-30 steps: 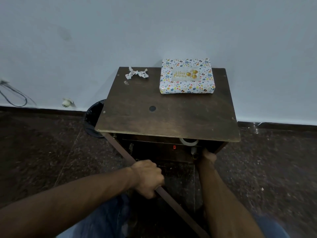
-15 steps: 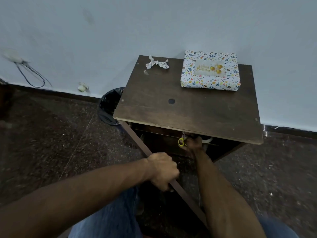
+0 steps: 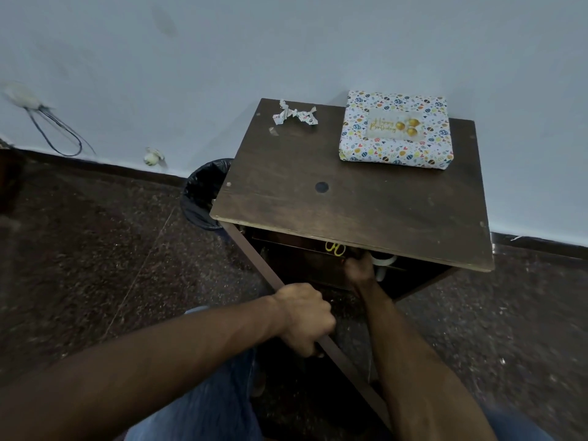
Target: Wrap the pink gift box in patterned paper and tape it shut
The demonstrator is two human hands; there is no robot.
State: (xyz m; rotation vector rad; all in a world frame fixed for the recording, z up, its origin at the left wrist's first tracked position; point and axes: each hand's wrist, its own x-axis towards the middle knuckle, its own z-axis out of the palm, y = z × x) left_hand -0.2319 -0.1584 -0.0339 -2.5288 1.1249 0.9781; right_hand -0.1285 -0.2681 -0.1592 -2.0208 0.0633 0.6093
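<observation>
Left hand (image 3: 304,316) grip around table leg (image 3: 346,358); right hand (image 3: 361,268) grip under tabletop edge (image 3: 350,243), unclear.

Since 1 second ago the right hand (image 3: 361,268) has reached deeper under the table top (image 3: 350,211), beside the yellow scissors (image 3: 334,248), which were seemingly hidden then.
</observation>
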